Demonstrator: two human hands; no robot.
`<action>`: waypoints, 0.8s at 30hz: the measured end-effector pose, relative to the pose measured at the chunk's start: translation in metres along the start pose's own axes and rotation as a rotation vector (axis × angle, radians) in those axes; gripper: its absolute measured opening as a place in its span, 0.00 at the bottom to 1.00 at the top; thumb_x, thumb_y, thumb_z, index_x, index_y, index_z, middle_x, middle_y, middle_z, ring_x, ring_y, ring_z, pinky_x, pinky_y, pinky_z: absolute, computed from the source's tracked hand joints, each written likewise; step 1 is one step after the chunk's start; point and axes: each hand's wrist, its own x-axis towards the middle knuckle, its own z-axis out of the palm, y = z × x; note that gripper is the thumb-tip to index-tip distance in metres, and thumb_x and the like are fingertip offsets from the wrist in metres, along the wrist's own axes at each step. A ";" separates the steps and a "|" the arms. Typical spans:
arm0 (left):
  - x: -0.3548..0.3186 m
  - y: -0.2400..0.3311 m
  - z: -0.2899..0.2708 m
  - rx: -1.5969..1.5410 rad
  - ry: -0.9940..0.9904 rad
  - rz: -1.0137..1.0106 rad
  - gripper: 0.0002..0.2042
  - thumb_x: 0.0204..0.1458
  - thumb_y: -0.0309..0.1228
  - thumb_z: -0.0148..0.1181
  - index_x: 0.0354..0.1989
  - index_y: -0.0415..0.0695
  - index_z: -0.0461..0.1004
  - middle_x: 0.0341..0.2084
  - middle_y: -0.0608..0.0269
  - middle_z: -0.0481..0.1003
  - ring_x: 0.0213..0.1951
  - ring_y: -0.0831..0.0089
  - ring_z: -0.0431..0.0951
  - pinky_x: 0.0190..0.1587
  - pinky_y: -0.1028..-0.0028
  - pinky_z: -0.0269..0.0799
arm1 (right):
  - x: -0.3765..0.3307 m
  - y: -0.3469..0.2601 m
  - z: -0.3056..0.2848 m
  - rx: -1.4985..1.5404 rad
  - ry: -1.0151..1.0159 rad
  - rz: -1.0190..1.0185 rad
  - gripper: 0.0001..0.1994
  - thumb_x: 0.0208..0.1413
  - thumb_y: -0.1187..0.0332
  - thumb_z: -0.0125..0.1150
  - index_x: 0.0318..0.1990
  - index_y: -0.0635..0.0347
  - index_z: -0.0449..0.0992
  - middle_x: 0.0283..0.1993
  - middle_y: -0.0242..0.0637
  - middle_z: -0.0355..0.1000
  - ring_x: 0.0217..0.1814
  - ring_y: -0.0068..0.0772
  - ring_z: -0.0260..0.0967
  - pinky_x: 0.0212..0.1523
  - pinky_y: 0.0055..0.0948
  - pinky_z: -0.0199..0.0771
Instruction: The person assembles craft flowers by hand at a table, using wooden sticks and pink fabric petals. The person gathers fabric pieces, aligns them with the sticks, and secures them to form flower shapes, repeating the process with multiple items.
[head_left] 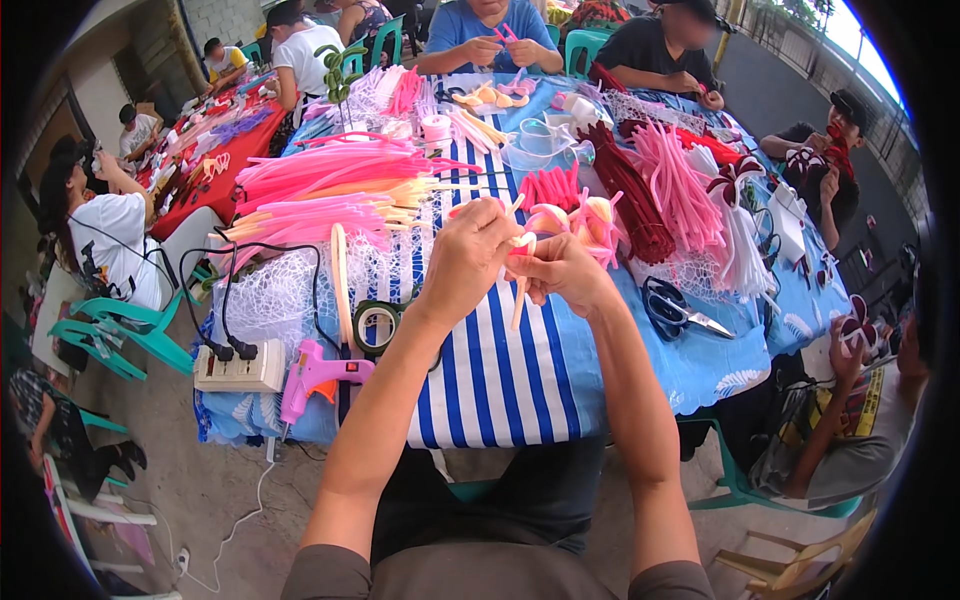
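Above the striped cloth in the middle of the table, my left hand point(465, 255) and my right hand point(567, 270) meet with fingers pinched. Between them is a small pink-and-cream chenille-stem piece point(523, 243), its cream ends sticking out above and below. Fingers cover much of it. Just beyond my right hand lie several pink-and-cream chenille petals point(592, 222). Left of my left wrist sit a roll of green tape point(377, 325) and a pink glue gun point(318, 380). Dark-handled scissors point(683, 308) lie to the right of my right hand.
Bundles of pink stems point(320, 175) and dark red stems point(625, 200) cover the table point(640, 370). A power strip point(240, 367) with black cords stands at the left edge. Clear plastic cups point(540, 145) sit farther back. Other people work around this table and a red-covered one.
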 end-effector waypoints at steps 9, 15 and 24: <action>0.000 0.004 -0.001 0.222 0.001 0.269 0.11 0.34 0.22 0.61 0.30 0.42 0.72 0.27 0.63 0.67 0.33 0.64 0.71 0.31 0.70 0.72 | 0.000 0.001 -0.004 0.124 -0.070 0.019 0.12 0.52 0.65 0.64 0.25 0.67 0.78 0.16 0.33 0.70 0.11 0.18 0.62 0.11 0.18 0.58; 0.001 -0.002 0.002 0.022 0.002 0.006 0.08 0.41 0.24 0.62 0.32 0.41 0.73 0.28 0.61 0.68 0.34 0.63 0.72 0.35 0.67 0.70 | 0.003 0.005 -0.003 0.000 -0.001 0.009 0.13 0.52 0.63 0.64 0.25 0.65 0.78 0.16 0.31 0.70 0.12 0.17 0.62 0.12 0.17 0.59; -0.002 -0.005 0.000 0.052 -0.061 -0.055 0.06 0.44 0.24 0.62 0.31 0.40 0.73 0.28 0.59 0.69 0.35 0.62 0.73 0.38 0.65 0.69 | 0.004 0.008 0.003 -0.226 0.092 0.006 0.14 0.51 0.61 0.65 0.23 0.64 0.78 0.16 0.30 0.67 0.13 0.17 0.61 0.14 0.18 0.60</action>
